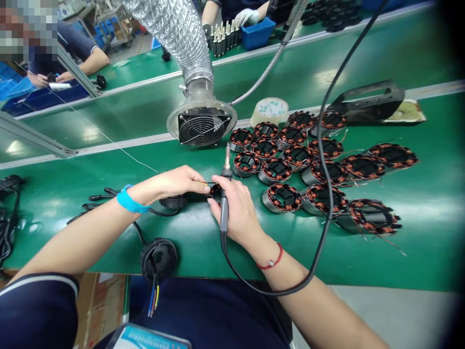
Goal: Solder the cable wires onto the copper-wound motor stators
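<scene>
Left hand pinched a thin wire, dark part between the hands, right hand closed round an iron, print on tape and badge was too small to read.

- Dark part, dial centre: mostly hidden by right hand
- Silver duct, 11 o'clock: cut by top edge
- Badge, 7 o'clock: cropped below, print illegible
</scene>
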{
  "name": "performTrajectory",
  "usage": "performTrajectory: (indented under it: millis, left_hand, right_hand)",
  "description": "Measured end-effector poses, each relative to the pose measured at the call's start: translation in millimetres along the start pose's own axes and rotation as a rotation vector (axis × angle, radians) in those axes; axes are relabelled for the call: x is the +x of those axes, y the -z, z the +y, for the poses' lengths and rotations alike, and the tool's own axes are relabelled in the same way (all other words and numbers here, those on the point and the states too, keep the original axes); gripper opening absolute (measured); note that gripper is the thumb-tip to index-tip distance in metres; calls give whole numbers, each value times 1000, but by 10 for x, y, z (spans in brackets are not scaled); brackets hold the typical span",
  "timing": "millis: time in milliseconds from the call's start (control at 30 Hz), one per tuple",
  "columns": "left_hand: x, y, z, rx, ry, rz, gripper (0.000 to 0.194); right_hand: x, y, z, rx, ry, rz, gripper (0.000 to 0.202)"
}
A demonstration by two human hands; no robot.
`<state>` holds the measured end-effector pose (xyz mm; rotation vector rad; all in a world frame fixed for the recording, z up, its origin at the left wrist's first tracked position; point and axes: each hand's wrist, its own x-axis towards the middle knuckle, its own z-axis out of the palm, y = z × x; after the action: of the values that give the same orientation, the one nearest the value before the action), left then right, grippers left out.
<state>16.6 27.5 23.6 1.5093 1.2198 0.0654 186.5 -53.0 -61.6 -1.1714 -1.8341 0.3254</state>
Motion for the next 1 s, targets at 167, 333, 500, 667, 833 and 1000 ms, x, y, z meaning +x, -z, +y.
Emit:
performTrajectory:
  millis: [167,333,500,667,833,1000]
  left_hand:
    - [-61,90,1,124,-102,30,27]
    - [-42,210,-95,261,-152,261,22]
    - [47,721,-423,131,-39,660,21]
    - [-79,1323,-904,160,53,869,28]
    - [-273,1350,-1301,318,74,774,36]
    - [-240,1238,-1456,438,29,809,50]
  right_hand:
    - [39,-49,20,1,-27,71,36]
    - [6,-8,75,6,12,114,38]
    - [-24,44,95,46,31,161,40]
    - [-38,54,93,53,56,180,41]
    - [-41,44,107,58,60,191,39]
    - [-10,45,90,54,105,201,38]
